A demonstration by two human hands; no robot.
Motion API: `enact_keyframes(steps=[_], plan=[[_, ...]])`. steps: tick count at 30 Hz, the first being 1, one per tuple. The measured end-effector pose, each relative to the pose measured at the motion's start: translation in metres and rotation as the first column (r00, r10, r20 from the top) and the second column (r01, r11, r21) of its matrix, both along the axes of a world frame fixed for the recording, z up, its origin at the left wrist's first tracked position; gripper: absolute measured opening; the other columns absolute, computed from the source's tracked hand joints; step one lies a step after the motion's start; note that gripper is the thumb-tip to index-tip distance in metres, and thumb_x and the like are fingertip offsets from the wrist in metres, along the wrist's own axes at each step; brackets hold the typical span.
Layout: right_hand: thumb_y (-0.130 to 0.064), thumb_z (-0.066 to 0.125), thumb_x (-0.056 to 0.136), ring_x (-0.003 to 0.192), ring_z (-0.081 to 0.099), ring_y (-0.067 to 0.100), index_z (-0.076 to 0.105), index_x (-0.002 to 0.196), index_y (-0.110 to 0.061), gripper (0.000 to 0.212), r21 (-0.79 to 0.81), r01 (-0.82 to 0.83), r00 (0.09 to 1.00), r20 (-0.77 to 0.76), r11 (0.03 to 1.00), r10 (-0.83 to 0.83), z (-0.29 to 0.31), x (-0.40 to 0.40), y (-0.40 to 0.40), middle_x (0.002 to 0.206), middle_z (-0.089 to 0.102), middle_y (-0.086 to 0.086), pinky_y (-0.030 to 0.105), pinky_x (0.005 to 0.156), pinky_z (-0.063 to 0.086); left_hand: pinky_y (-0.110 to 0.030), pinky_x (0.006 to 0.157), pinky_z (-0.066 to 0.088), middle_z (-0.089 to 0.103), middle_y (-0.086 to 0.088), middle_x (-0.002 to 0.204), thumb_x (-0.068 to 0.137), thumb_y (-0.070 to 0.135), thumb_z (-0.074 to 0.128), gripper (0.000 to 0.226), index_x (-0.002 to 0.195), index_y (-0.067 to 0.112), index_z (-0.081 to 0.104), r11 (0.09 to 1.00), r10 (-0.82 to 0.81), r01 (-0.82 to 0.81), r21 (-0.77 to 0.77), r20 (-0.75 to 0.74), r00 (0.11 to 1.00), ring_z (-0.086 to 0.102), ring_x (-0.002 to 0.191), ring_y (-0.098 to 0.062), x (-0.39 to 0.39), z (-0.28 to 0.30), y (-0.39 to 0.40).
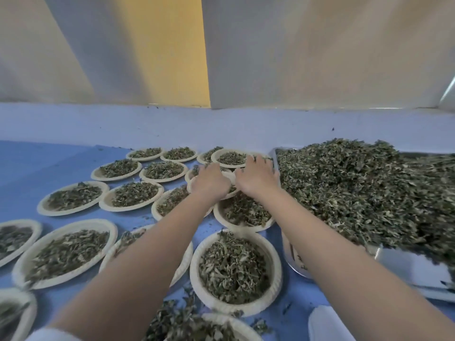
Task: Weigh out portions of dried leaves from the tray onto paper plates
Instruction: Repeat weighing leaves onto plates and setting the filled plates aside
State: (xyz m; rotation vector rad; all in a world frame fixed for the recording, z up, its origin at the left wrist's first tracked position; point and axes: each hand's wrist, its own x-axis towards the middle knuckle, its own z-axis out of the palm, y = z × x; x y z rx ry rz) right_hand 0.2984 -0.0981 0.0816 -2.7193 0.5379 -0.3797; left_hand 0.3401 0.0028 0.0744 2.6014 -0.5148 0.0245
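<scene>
Both hands reach to a far paper plate [230, 175] beside the tray [403, 264]: left hand [209, 182] grips its rim, right hand [257, 174] rests spread, holding nothing.

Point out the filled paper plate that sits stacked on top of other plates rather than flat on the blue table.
It is the far plate just beyond the right hand, beside the tray's far left corner. Its rim overlaps neighbouring plates, while the other plates in view lie on the table.

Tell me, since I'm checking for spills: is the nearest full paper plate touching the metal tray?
Apart. The head view shows a strip of blue table between the paper plate rim and the metal tray.
</scene>
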Motion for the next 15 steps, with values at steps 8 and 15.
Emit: enact_keyframes(steps=[8,15], plan=[[-0.021,0.045,0.091,0.095,0.062,0.022,0.072,0.094,-0.019,0.027,0.205,-0.078,0.913,0.407,0.976,-0.012,0.064,-0.143,0.008,0.101,0.070,0.003,0.032,0.082,0.051,-0.026,0.057,0.030,0.064,-0.010,0.108,0.087,0.008,0.041,0.034,0.116,0.009,0.058,0.944,-0.096,0.161,-0.288,0.227,0.969,0.052,0.088,-0.024,-0.138,0.057,-0.011],[-0.026,0.043,0.095,0.086,0.060,0.023,0.069,0.089,-0.013,0.029,0.072,0.081,0.897,0.430,0.994,-0.105,0.085,-0.290,-0.020,0.088,0.067,0.005,0.029,0.066,0.042,-0.029,0.054,0.032,0.059,-0.001,0.075,0.082,0.013,0.045,0.013,0.076,0.018,0.055,0.850,-0.299,0.393,-0.352,0.293,0.908,0.051,0.074,-0.020,-0.271,0.079,-0.038]])
